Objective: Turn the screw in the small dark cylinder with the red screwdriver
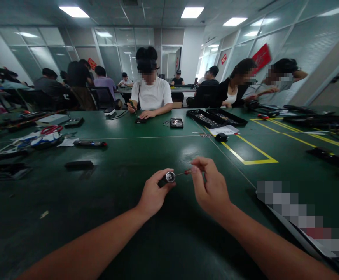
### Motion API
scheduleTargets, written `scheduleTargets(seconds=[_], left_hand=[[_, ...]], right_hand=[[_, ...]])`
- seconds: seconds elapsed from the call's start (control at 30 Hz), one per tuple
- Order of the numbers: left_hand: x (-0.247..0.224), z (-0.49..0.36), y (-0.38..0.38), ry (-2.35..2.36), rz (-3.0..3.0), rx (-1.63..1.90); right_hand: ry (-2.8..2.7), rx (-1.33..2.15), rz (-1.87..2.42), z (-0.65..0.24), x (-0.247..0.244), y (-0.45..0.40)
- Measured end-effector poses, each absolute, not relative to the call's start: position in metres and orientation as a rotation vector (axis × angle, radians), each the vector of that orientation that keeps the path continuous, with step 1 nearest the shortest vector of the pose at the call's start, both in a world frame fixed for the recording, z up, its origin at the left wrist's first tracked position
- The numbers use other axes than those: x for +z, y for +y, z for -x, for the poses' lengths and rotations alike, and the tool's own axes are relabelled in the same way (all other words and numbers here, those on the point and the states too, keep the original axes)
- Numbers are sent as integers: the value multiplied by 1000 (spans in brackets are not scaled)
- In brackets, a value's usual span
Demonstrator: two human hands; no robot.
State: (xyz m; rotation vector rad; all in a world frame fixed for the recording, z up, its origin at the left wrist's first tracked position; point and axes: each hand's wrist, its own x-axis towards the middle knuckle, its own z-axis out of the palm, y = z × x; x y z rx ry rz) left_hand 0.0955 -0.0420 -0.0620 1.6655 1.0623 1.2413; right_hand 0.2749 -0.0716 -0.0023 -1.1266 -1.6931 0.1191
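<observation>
Just above the green table, my left hand (pixel 155 191) is closed around a dark cylinder (pixel 170 177) with a silvery rim. Its round end faces me, and the rest is hidden in my palm. Fingers and thumb of my right hand (pixel 212 184) pinch a small screwdriver (pixel 187 172) by its reddish handle. The thin shaft points left, and its tip meets or nearly meets the cylinder's rim; I cannot tell which.
A black bar-shaped piece (pixel 79 165) and a dark pen-like tool (pixel 90 144) lie to the left. Black trays (pixel 206 119) of small parts stand farther back, near yellow tape (pixel 259 161). Across the table, a person in white (pixel 151 95) works. A pixelated sheet (pixel 297 217) lies right.
</observation>
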Motion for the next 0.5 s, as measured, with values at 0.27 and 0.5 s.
scheduleTargets(seconds=[0.27, 0.5], left_hand=[[-64, -95, -42, 1040, -1702, 1231], [-63, -95, -41, 1046, -1643, 1249]], right_hand=[[-1894, -22, 963, -277, 4, -74], [-1769, -35, 1055, -274, 1, -70]])
